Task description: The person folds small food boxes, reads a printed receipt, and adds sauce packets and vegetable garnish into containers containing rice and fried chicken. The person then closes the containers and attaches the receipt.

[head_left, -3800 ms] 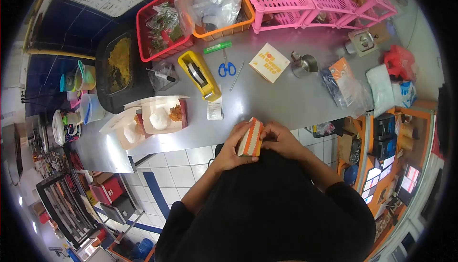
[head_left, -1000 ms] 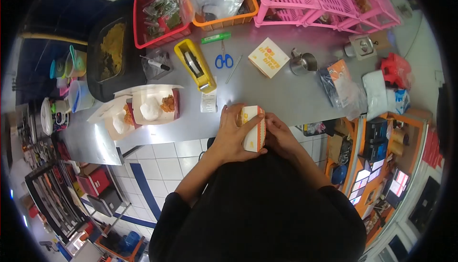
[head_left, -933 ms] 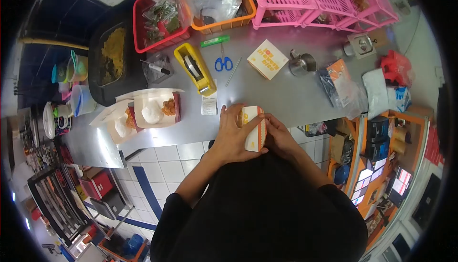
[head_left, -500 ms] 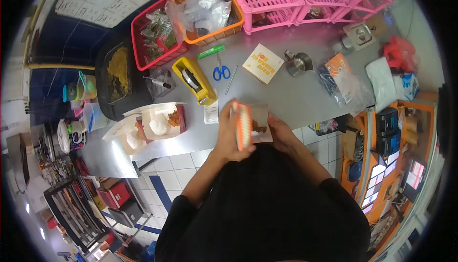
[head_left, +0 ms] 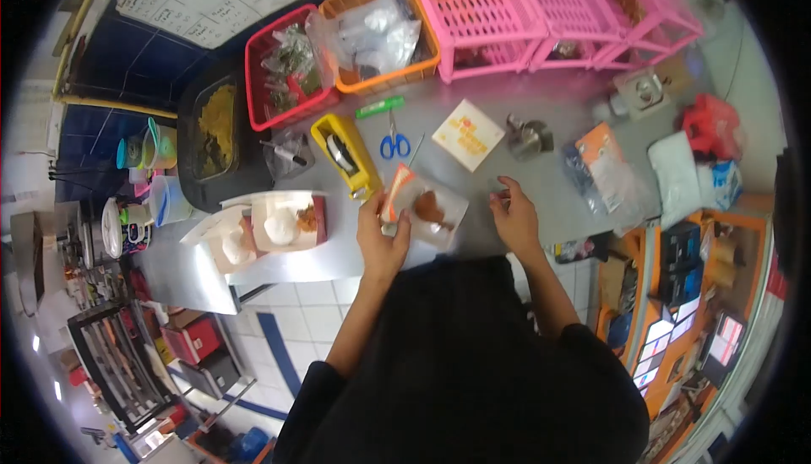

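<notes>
An open paper food box (head_left: 452, 202) lies before me at the counter's front edge, its orange-and-white lid (head_left: 400, 184) raised on the left side. Inside it is a brown piece of fried food (head_left: 429, 207), seemingly chicken. My left hand (head_left: 382, 234) grips the box's left side by the lid, thumb toward the inside. Just right of the box, my right hand (head_left: 515, 215) is apart from it, fingers spread and slightly curled, holding nothing. To the left stand two open boxes (head_left: 317, 221) with white rounded portions, likely rice (head_left: 281, 227), and brown fried pieces.
Behind the box are a closed printed box (head_left: 469, 135), a metal jug (head_left: 530, 136), blue scissors (head_left: 394, 146) and a yellow tape dispenser (head_left: 348, 156). Red (head_left: 253, 84) and orange (head_left: 384, 82) baskets and pink racks (head_left: 490, 15) line the back. Plastic packets (head_left: 621, 173) lie right.
The orange-and-white lid has swung left, showing more of the box's inside. My right hand has let go of the box and moved off to the right. My left hand has shifted slightly left.
</notes>
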Tool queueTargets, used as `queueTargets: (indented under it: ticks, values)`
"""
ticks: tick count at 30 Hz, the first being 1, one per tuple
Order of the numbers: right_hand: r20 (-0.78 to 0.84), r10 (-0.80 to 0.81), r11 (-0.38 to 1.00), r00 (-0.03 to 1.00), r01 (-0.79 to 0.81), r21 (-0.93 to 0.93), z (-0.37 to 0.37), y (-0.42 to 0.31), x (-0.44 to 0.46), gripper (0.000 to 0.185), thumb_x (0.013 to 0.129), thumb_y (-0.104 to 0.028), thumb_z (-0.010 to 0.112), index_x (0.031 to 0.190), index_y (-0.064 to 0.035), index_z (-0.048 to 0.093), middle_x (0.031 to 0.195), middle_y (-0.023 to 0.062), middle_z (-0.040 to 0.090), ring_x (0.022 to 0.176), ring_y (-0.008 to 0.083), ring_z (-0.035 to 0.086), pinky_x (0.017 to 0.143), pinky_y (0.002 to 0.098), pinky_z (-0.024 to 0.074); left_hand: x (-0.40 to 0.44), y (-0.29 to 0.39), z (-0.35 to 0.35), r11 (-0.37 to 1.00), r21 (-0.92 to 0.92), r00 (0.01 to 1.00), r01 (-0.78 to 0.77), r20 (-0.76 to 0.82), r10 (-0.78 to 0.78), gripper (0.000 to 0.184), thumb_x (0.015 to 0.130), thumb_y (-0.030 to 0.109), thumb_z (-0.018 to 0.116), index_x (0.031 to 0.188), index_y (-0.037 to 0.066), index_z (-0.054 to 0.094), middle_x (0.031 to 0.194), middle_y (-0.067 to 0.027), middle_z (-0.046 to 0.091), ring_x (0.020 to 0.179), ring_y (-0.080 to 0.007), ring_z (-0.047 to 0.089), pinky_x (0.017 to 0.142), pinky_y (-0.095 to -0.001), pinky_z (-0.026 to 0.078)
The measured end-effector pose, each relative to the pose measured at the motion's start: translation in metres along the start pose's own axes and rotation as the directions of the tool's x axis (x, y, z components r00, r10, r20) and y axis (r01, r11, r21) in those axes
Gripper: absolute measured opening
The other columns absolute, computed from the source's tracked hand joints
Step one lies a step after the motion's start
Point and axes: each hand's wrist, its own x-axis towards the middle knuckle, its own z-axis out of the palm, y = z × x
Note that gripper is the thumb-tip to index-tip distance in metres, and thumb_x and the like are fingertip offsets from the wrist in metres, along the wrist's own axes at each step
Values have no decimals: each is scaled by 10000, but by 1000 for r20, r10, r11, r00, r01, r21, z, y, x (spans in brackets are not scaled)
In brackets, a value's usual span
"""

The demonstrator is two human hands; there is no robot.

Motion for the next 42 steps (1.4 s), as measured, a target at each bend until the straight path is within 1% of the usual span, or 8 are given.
queueTargets:
  ticks: [4,10,15,23,29,33,38,42]
  values:
    - [-351,-442,897,825,406,-175,-47,-79,70,217,964,-229,644,1074,-46,685,859,122,719,787,286,709,713,402,525,18,8,-10,996,-91,990,-20,140,32,622,850,130,778,1373,-41,486,1199,-206,579,1098,-338,617,897,-419,551]
    - [-403,-603,798,689,515,-314,-85,-149,266,263,946,-279,641,1089,-78,730,865,174,722,791,350,716,707,452,539,7,16,-30,998,63,997,10,71,-15,860,825,212,828,1493,-22,340,1280,-248,486,1142,-368,560,922,-429,522]
    - [-328,-370,782,869,100,-616,-100,-166,399,261,940,-230,547,1089,-129,737,1030,189,735,996,383,709,886,509,548,-8,11,-27,968,-92,973,232,25,-231,793,860,213,817,1472,-43,382,1258,-196,555,1057,-282,624,918,-393,538]
    - [-51,-380,541,923,177,-822,-119,-185,458,327,992,-217,461,1157,-100,719,1245,221,672,1177,420,643,988,524,521,-12,3,-12,924,-130,930,360,-32,-367,598,906,179,770,1379,-53,489,1189,-212,619,1042,-278,661,889,-386,562]
    - [264,-237,608,935,355,-710,-142,-166,504,307,852,-365,704,1039,-130,770,1054,171,742,1038,294,713,885,433,543,-2,5,-13,896,-225,915,382,-44,-402,500,921,126,743,1336,-52,528,1181,-194,636,1015,-262,681,874,-364,576]
    - [265,-142,679,954,288,-675,-159,-182,481,306,854,-390,705,1011,-137,776,1032,143,753,994,308,718,865,435,540,2,4,-7,873,-283,906,398,-30,-423,457,935,118,727,1314,-58,541,1174,-186,643,1004,-253,691,868,-355,581]
    - [-154,-474,666,867,239,-707,-138,-152,518,390,870,-443,646,1027,-113,781,1035,186,744,961,350,723,848,436,538,3,-2,-4,880,-286,913,379,-38,-405,457,935,134,731,1305,-61,546,1168,-183,646,992,-249,694,849,-353,585]
    - [-56,-384,722,922,262,-640,-140,-182,499,312,899,-367,643,1016,-100,756,943,142,754,907,272,725,821,394,537,4,-2,-6,889,-221,907,400,-39,-418,471,921,149,750,1292,-63,552,1134,-190,654,977,-249,696,828,-346,584]
